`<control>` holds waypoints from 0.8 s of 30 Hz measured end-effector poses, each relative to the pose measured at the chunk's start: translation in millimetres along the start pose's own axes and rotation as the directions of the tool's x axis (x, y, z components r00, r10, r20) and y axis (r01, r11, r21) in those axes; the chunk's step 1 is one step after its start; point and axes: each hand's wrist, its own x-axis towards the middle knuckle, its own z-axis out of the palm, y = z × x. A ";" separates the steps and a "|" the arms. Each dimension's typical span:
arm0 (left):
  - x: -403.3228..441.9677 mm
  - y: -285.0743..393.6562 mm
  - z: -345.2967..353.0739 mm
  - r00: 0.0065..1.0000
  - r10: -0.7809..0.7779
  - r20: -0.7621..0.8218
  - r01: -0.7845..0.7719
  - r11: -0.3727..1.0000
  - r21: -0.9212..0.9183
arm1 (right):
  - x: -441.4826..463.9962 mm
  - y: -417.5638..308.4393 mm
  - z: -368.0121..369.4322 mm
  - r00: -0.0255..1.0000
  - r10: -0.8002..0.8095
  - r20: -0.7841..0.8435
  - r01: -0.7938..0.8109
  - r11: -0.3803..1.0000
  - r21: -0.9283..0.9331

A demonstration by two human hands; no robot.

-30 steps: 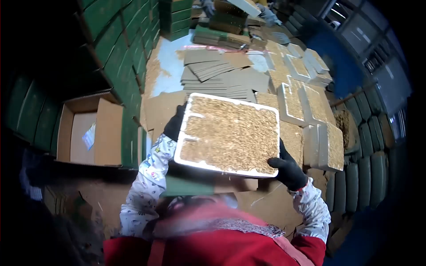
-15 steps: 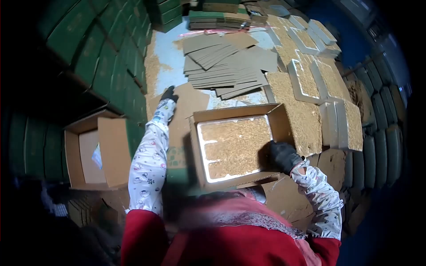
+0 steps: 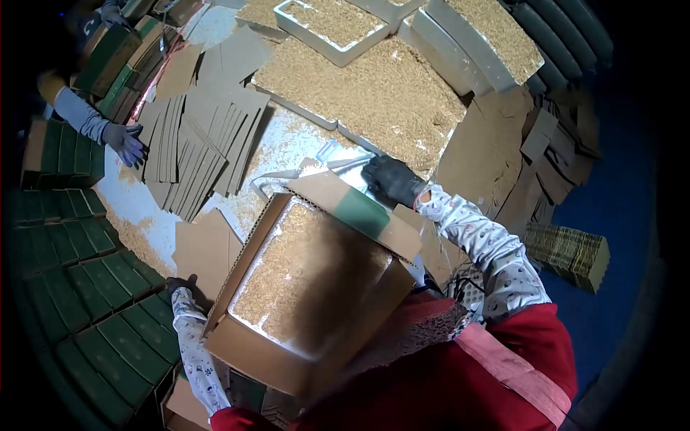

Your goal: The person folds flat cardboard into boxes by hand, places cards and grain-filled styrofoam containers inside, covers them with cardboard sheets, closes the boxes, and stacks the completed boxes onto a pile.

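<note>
An open cardboard box point(image 3: 262, 355) stands tilted in front of my body, with a white-rimmed tray of tan shavings point(image 3: 287, 266) inside it. My left hand point(image 3: 182, 284), in a dark glove, grips the near-left edge of a flat brown cardboard sheet point(image 3: 205, 248) left of the box; its fingertips are partly hidden. Beyond the box's raised flap point(image 3: 359, 212), my right hand point(image 3: 392, 179), also dark-gloved, has its fingers bent over the end of a clear-and-blue plastic packet point(image 3: 343, 156) on the table.
Grey cardboard sheets point(image 3: 194, 136) lie fanned out on the table. Shavings-filled trays point(image 3: 359, 79) cover the far side, some stacked on edge. Green boxes point(image 3: 86, 302) line the left. A co-worker's gloved hand point(image 3: 124, 144) reaches in from the left, fingers spread.
My view has turned right. My right hand has left the tray's right side and gone over the flap to the plastic packet. My left hand stays at the cardboard sheet. A co-worker's arms have come into view.
</note>
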 end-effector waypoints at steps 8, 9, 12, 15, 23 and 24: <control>-21.4 -88.2 -47.4 0.963 0.200 -0.180 -0.269 0.702 -0.659 | 18.2 17.2 59.2 0.982 -0.104 -0.154 0.129 0.979 0.157; -43.5 -96.6 -66.1 0.966 0.132 -0.220 -0.243 0.745 -0.621 | 19.0 31.5 70.2 0.966 -0.144 -0.215 0.192 0.956 0.224; -151.6 -82.3 -119.8 0.850 -0.098 -0.517 -0.349 0.631 -0.693 | 22.8 35.4 58.2 0.967 -0.153 -0.206 0.210 0.931 0.297; -246.2 -37.3 -146.9 0.468 -0.155 -0.870 -0.501 0.765 -0.406 | 27.2 16.9 29.2 0.981 -0.185 0.062 0.172 0.969 0.176; -380.9 80.1 -152.3 0.144 0.658 -0.739 -0.722 0.580 0.376 | 28.4 32.6 24.9 0.976 -0.218 0.030 0.194 0.918 0.344; -381.5 85.7 -147.9 0.161 0.759 -0.631 -0.787 0.484 0.382 | 27.1 34.3 29.6 0.973 -0.229 0.030 0.205 0.917 0.341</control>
